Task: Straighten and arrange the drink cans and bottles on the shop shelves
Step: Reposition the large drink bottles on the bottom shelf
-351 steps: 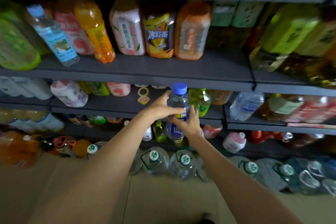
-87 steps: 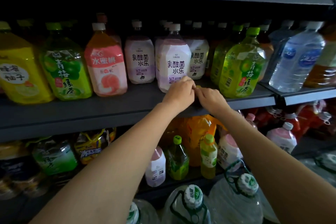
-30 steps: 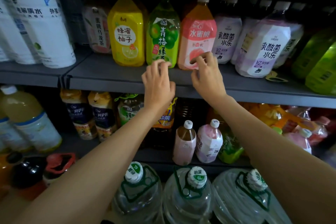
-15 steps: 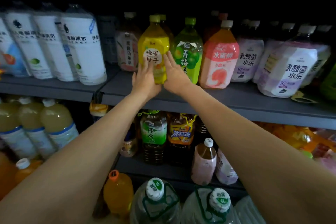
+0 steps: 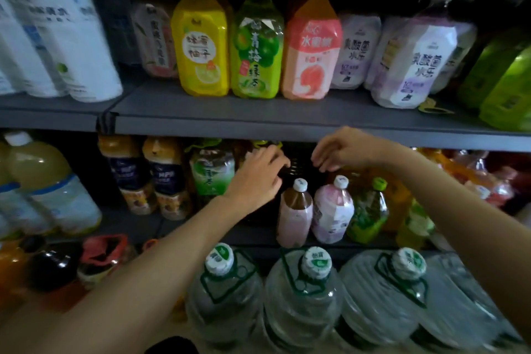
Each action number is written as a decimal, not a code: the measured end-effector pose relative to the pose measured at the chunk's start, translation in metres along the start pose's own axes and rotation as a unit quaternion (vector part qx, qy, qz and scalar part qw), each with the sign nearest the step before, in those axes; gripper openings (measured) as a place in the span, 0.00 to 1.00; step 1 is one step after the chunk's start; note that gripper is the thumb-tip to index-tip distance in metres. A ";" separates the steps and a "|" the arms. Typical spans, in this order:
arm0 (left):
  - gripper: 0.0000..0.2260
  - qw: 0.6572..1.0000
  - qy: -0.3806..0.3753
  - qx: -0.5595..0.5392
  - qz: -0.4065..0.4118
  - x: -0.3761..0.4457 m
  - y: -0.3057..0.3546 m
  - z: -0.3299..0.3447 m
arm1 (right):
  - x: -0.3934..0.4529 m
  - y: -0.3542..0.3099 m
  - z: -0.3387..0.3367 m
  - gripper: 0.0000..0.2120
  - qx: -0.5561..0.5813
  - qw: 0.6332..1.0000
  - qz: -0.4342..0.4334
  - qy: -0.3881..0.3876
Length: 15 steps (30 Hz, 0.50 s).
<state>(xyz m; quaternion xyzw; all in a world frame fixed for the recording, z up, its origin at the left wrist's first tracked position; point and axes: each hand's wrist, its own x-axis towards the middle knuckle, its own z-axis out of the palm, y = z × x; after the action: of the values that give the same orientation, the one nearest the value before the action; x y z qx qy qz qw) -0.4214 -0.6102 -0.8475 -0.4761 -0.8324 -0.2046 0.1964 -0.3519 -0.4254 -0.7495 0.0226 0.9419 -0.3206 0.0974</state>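
Observation:
Both my hands reach under the grey upper shelf (image 5: 258, 115) into the shelf below. My left hand (image 5: 258, 178) has its fingertips at the ribbed top of a dark bottle (image 5: 296, 167) standing far back; whether they touch it is unclear. My right hand (image 5: 342, 152) hovers just right of that bottle with its fingers hanging loosely, holding nothing. In front of the dark bottle stand a small pink-brown bottle (image 5: 294, 213), a small pink bottle (image 5: 333, 210) and a small green bottle (image 5: 367, 210). On the upper shelf a yellow bottle (image 5: 201, 46), a green bottle (image 5: 257, 49) and a peach bottle (image 5: 311, 52) stand upright side by side.
Tall white bottles (image 5: 71, 37) fill the upper left, pale purple-labelled ones (image 5: 413, 63) the upper right. A green tea bottle (image 5: 211, 172) and two orange-capped bottles (image 5: 169, 175) stand left of my left hand. Large water jugs (image 5: 224, 296) line the floor.
Both hands let go of the yellow bottle on the upper shelf and dropped to the shelf below, towards the dark bottle. The view tilted downwards.

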 end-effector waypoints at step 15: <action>0.22 0.927 -0.246 -0.103 -0.262 0.009 0.006 0.056 | 0.083 0.071 0.116 0.17 -0.212 0.974 0.066 0.039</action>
<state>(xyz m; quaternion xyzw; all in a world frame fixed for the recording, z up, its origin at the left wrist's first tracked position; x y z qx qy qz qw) -0.4282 -0.5715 -0.8885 -0.2938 -0.9241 -0.2096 -0.1253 -0.4058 -0.4411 -0.8982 0.0764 0.9879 -0.1057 0.0839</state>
